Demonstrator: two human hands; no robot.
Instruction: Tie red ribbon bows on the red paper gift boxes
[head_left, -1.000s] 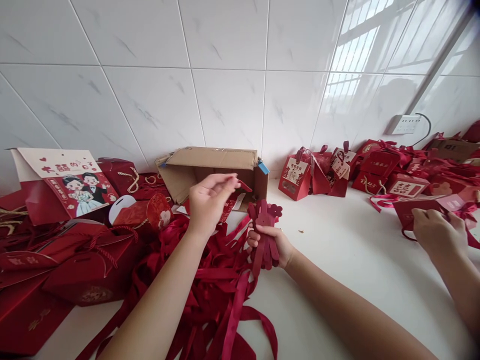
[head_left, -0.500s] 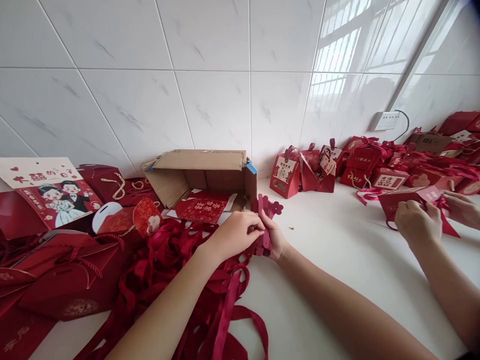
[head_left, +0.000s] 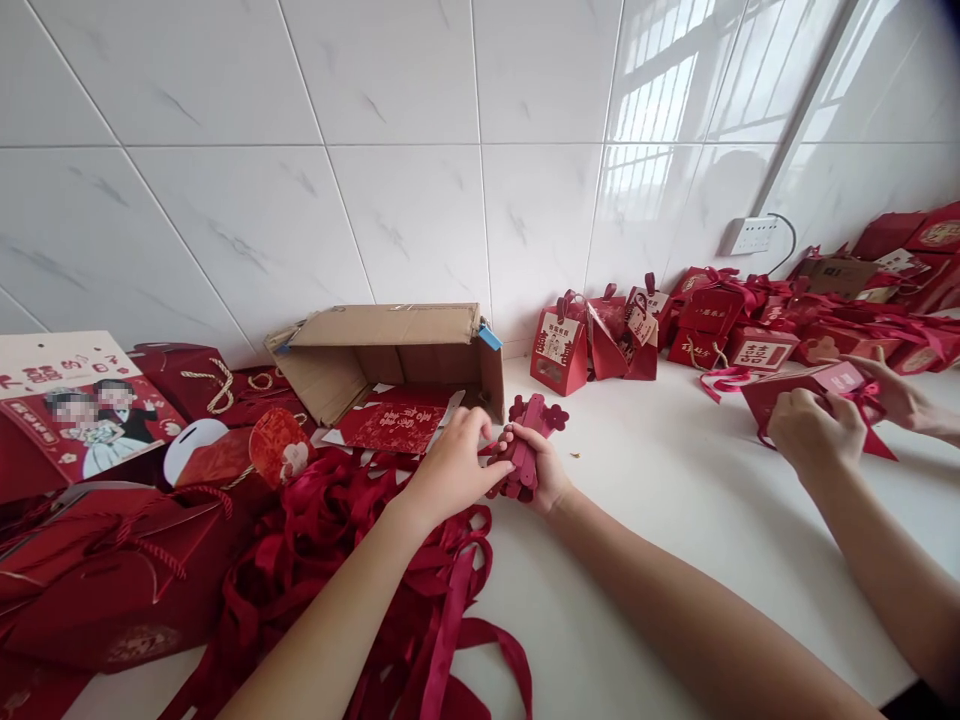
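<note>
My right hand (head_left: 541, 466) grips a bundle of dark red paper cut-out pieces (head_left: 529, 440) held above the white counter (head_left: 660, 560). My left hand (head_left: 457, 465) has its fingers pinched at the left side of that bundle, touching one piece. Beneath both hands lies a tangled heap of red ribbons (head_left: 375, 570). Just behind, a cardboard box (head_left: 390, 350) lies on its side with red printed cards (head_left: 390, 425) inside it.
Another person's hands (head_left: 817, 430) at the right hold a flat red box (head_left: 795, 390). Small red gift boxes (head_left: 600, 340) line the tiled wall, more piled at far right. Red gift bags (head_left: 112, 560) and a printed card (head_left: 75, 400) crowd the left. A wall socket (head_left: 746, 236) sits above.
My left hand came down from in front of the cardboard box to the bundle in my right hand. The bundle tilted a little. The other person's hands keep working on the flat box.
</note>
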